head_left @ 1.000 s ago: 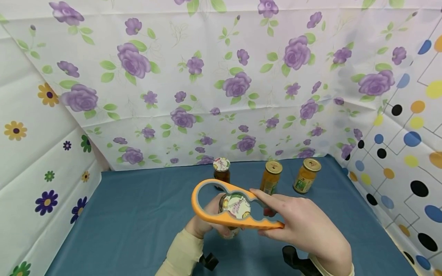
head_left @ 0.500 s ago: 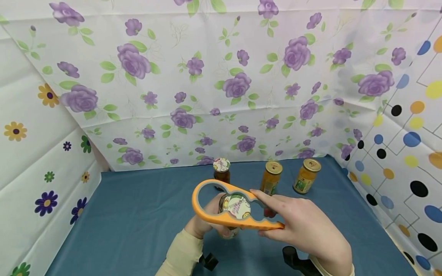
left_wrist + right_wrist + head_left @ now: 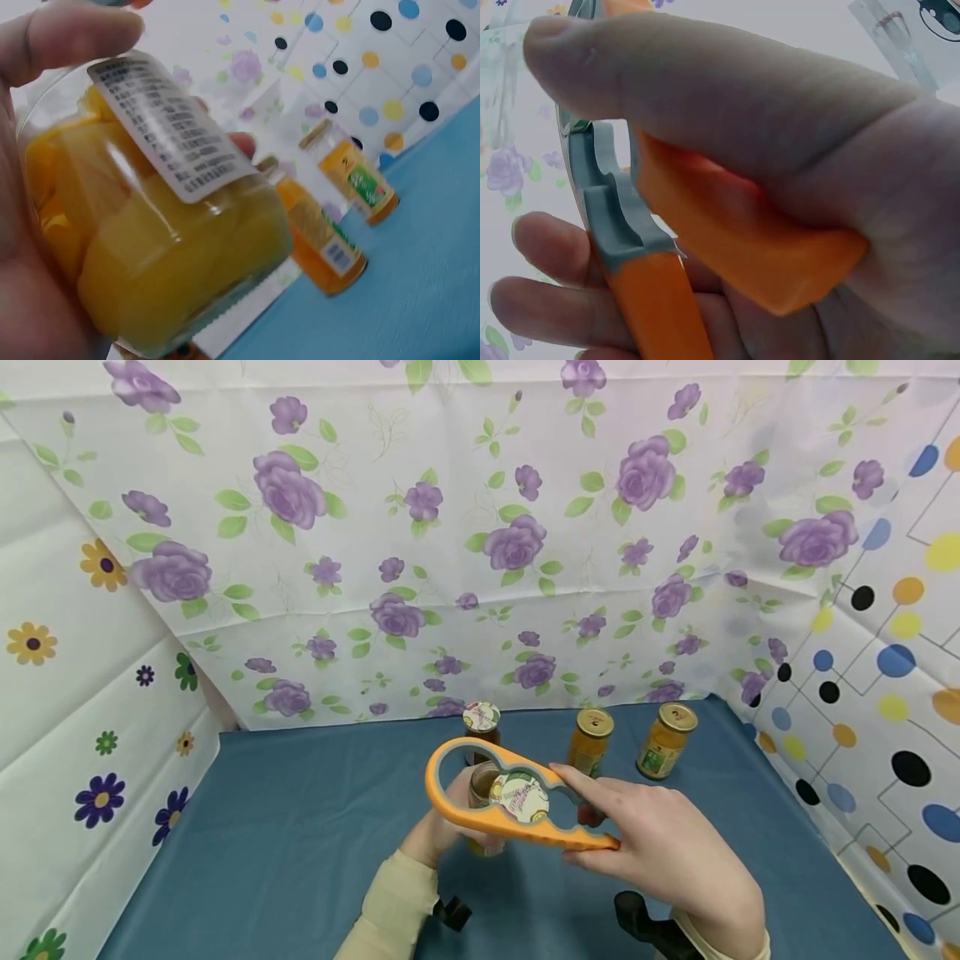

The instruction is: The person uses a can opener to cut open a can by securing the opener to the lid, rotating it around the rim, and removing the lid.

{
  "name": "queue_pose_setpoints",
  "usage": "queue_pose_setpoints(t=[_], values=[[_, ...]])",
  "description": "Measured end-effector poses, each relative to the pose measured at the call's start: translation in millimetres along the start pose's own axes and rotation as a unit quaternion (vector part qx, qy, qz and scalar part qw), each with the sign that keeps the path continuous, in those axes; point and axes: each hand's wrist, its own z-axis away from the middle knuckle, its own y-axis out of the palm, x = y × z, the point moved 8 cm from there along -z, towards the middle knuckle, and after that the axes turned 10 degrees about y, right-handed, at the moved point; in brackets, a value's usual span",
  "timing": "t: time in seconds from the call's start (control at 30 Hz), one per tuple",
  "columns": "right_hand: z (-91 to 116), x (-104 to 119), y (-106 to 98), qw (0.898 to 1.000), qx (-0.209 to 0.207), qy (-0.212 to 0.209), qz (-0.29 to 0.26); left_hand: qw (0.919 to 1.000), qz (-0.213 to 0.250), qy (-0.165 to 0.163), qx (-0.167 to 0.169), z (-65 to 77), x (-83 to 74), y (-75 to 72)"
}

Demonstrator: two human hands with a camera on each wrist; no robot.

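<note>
My left hand [image 3: 438, 831] grips a glass jar [image 3: 172, 255] of yellow fruit pieces, held up tilted, with a white printed label on its side. In the head view the jar's open mouth shows beside its lid. That lid [image 3: 522, 799], white with a coloured print, sits in the toothed middle of an orange and grey jar opener [image 3: 517, 829], shifted to the right off the jar. My right hand [image 3: 667, 839] squeezes the opener's two handles, thumb on one handle [image 3: 757, 232] and fingers behind the other.
On the blue cloth [image 3: 315, 827] at the back stand a dark jar [image 3: 482, 718] with a printed lid and two gold-lidded jars of orange fruit, a middle jar [image 3: 590, 747] and a right jar [image 3: 666, 747]. Patterned sheets [image 3: 450, 568] hang behind and at the sides.
The opener has risen slightly and moved right with the lid in it. The lid has come off the jar, whose open mouth now shows; the left hand has tilted the jar.
</note>
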Motion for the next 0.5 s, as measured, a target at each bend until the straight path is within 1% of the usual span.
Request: queue_pose_setpoints(t=[0.03, 0.07, 0.1, 0.17, 0.2, 0.27, 0.3, 0.4, 0.47, 0.5], values=[[0.3, -0.7, -0.5, 1.000, -0.001, 0.003, 0.002, 0.9993, -0.035, 0.007, -0.013, 0.6, 2.0, -6.2], [0.6, -1.2, -0.8, 1.000, -0.002, 0.006, 0.003, 0.9978, -0.060, 0.010, -0.027, 1.4, 3.6, -12.1], [1.1, -1.6, -1.0, 1.000, -0.001, 0.009, 0.005, 0.9963, -0.073, 0.005, -0.045, 3.1, 5.9, -18.5], [1.9, -2.2, -1.2, 1.000, 0.000, 0.015, 0.007, 0.9935, -0.078, -0.010, -0.082, 5.2, 9.6, -30.0], [2.2, -2.2, -1.3, 1.000, 0.001, 0.017, 0.007, 0.9924, -0.075, -0.009, -0.097, 5.8, 9.4, -35.2], [2.4, -1.7, -0.9, 1.000, 0.005, 0.018, 0.006, 0.9906, -0.059, 0.001, -0.124, 6.6, 5.4, -45.3], [2.3, -1.3, -0.8, 1.000, 0.006, 0.017, 0.006, 0.9895, -0.050, 0.011, -0.135, 7.2, 2.0, -50.6], [1.7, -0.4, -0.5, 1.000, 0.009, 0.014, 0.004, 0.9845, -0.048, 0.055, -0.159, 9.1, -13.1, -66.6], [1.7, -0.2, -0.6, 1.000, 0.011, 0.014, 0.004, 0.9786, -0.056, 0.056, -0.190, 15.0, -19.7, -79.3], [1.7, -0.3, -0.6, 1.000, 0.012, 0.014, 0.003, 0.9756, -0.060, 0.051, -0.205, 18.2, -21.8, -85.5]])
